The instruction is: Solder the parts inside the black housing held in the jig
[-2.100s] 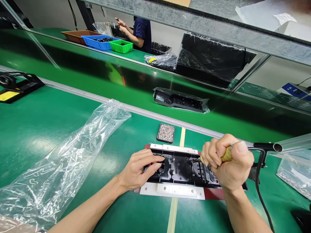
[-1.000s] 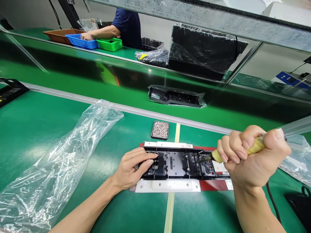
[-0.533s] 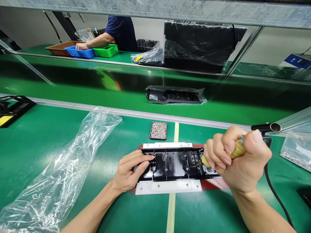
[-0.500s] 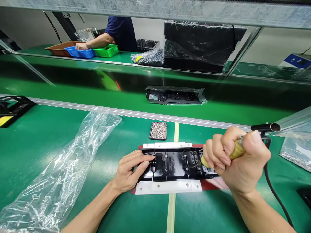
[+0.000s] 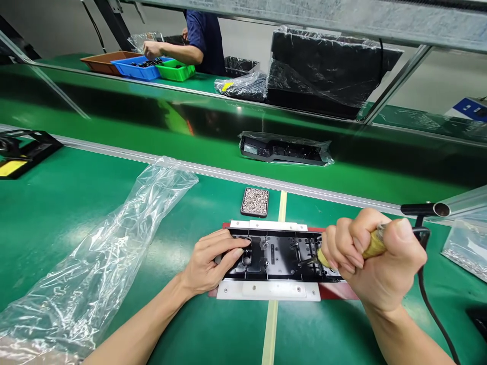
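A long black plastic housing [image 5: 281,258], open side up, lies between white strips on a red base. At its left end my left hand [image 5: 211,261] pinches a dark raised bit of it between thumb and forefinger. My right hand [image 5: 375,258] is wrapped round the yellow handle of what looks like a soldering iron [image 5: 323,258], thumb on the handle's back end. Its thin metal tip points left and down into the housing, near a small post; whether it touches cannot be made out. Behind the housing stands a small black tray [image 5: 254,202] of tiny metal pieces.
A clear plastic bag [image 5: 102,253] stretches along the left. At right are a black tube holder [image 5: 426,209], a cable [image 5: 429,304] and a bag of metal pieces [image 5: 466,248]. A bagged black part [image 5: 285,148] lies behind. Across, a co-worker's hand [image 5: 152,49] is above bins.
The view has shifted slightly, moving most things rightward in the picture. Both hands keep their grips, with the tool tip still over the housing. The co-worker's hand has risen from the blue bin.
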Motion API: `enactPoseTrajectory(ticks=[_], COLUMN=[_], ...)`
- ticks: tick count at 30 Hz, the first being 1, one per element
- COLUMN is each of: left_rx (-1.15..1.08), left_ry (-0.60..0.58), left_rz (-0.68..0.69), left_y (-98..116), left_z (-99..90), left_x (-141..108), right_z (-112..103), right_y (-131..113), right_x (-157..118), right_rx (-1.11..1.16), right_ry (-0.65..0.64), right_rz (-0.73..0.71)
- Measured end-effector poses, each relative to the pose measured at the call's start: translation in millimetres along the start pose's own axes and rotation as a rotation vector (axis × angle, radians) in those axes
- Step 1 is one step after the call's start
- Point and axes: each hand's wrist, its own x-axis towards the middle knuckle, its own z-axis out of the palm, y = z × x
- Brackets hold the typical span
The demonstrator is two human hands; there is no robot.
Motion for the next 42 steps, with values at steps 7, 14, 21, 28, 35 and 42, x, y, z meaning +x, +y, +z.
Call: enactPoseTrajectory(ticks=[7,14,21,28,35,42], left_rx=[0.002,0.025,0.02,0.003,0.0,-0.002], left_ry=[0.009,0.037,0.069,0.079,0.077,0.081], left_rz=[0.011,0.024,0.042,0.017,0.017,0.011], left_y=[0,1,5,2,1,2], left_z=[1.7,4.3,3.9,6.7,7.5,7.7], left_x=[1,3,9,6,5,6], right_z=[10,11,15,16,15,22], right_y=[3,3,5,5,5,3], right_x=[-8,-12,-14,-16,-16,-14], right_rx=[-0.041,-0.12,-0.153,-0.175,-0.189,-0.193], right_ry=[-0.019,-0.019,-0.027,0.001,-0.013,-0.006], right_rz=[-0.039,-0.069,-0.117,-0.092,-0.072,-0.083])
